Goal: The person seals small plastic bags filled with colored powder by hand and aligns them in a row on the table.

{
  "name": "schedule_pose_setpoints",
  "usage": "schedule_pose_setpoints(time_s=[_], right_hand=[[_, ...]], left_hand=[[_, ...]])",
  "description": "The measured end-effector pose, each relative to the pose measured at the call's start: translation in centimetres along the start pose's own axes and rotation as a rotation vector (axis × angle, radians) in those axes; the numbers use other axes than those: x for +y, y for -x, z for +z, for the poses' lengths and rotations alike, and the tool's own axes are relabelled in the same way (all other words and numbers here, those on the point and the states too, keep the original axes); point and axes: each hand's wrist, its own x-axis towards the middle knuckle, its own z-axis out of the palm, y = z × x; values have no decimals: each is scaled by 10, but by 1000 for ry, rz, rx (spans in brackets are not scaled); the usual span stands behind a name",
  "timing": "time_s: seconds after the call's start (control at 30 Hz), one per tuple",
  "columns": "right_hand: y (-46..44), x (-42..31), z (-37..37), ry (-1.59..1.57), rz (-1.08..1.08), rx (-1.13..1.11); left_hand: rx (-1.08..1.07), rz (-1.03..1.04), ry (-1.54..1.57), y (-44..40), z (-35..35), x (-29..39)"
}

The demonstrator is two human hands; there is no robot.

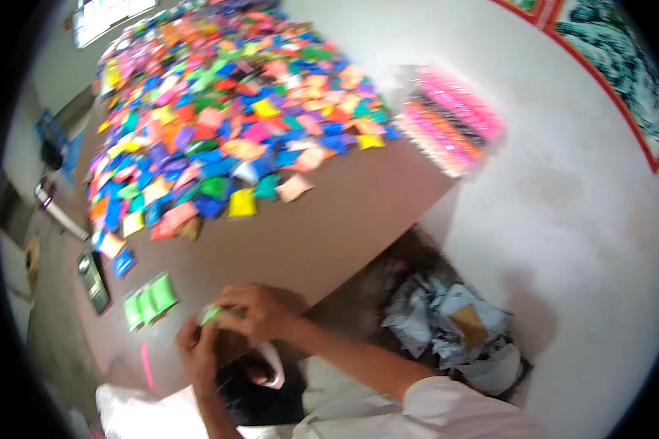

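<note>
Close to the table's front edge, my right hand and my left hand meet with fingers closed on a small light-green packet. Fingers and blur hide most of it. Left of my hands, a few light-green packets lie side by side on the brown table. A thin bright pink strip rests on the tabletop near my left hand.
A large spread of small coloured packets covers the table's far part. Near the left edge lies a dark rectangular device. Pink and orange packs sit at the right corner by the wall. Crumpled grey wrapping fills the floor below, right.
</note>
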Motion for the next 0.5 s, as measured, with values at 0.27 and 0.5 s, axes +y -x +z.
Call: schedule_pose_setpoints(time_s=[0.27,0.5], right_hand=[[2,-2,-6,-331,299,40],[5,-5,-6,-355,419,-68]], left_hand=[[-12,-58,122,5,19,15],[-77,-59,25,4,4,-7]])
